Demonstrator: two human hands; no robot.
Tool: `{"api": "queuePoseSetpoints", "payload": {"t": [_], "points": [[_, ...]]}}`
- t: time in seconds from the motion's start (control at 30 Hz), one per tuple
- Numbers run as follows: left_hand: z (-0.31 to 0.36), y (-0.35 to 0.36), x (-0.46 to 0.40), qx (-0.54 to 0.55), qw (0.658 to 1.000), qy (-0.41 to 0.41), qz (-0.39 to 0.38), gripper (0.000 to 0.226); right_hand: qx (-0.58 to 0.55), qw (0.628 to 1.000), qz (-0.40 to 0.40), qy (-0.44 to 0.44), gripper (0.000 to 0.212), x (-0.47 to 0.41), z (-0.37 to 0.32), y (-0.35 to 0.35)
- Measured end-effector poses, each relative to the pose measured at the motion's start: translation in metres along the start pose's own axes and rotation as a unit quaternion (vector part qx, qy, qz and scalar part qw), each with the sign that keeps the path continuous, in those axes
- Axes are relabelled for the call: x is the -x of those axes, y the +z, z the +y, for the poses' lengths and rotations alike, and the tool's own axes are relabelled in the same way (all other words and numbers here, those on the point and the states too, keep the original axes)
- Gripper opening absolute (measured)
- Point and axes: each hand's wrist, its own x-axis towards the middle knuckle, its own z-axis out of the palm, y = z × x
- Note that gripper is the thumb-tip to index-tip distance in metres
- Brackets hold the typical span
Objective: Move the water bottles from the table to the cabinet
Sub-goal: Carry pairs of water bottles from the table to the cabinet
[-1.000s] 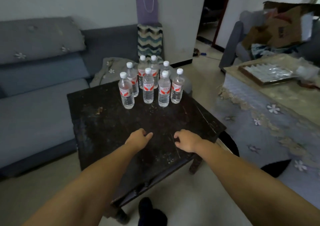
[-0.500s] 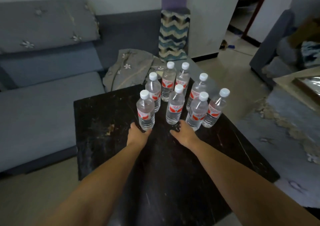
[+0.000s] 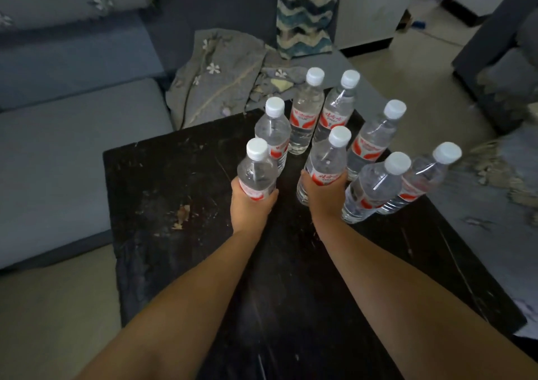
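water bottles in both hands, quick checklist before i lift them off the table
1. Left hand closed on the front-left bottle: ok.
2. Right hand closed on the middle bottle: ok.
3. Caps on both held bottles: ok.
4. Grip height: low, around the red labels; firmness cannot tell.
5. Clearance from the neighbouring bottle at right: not ok, it stands close beside the right hand.
6. Cabinet in view: not ok, it is out of frame.

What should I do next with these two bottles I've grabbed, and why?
Probably lift both straight up. Your left hand wraps the front-left bottle, your right hand the middle bottle, and upright neighbours crowd the right one.
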Motion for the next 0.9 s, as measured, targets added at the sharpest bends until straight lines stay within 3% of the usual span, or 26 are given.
{"api": "queuePoseSetpoints", "payload": {"t": [0.23,0.5,0.7,0.9], "points": [[-0.002,-0.012,0.008,-0.008,1.0,0.008,-0.017,0.071,0.062,0.997,-0.044,-0.011,0.06,0.006,0.005,-0.019],[-0.015,-0.033,0.073,-0.032,0.997,-0.018,-0.06,0.071,0.043,0.991,-0.128,-0.008,0.061,0.073,0.025,-0.071],[-0.02,-0.035,0.155,-0.059,0.987,-0.019,-0.146,0.067,0.041,0.994,-0.094,0.039,0.061,0.13,0.054,-0.153],[-0.025,-0.009,0.258,-0.048,0.965,-0.004,-0.257,0.041,0.026,0.996,-0.042,0.071,0.07,0.185,0.086,-0.274]]}}
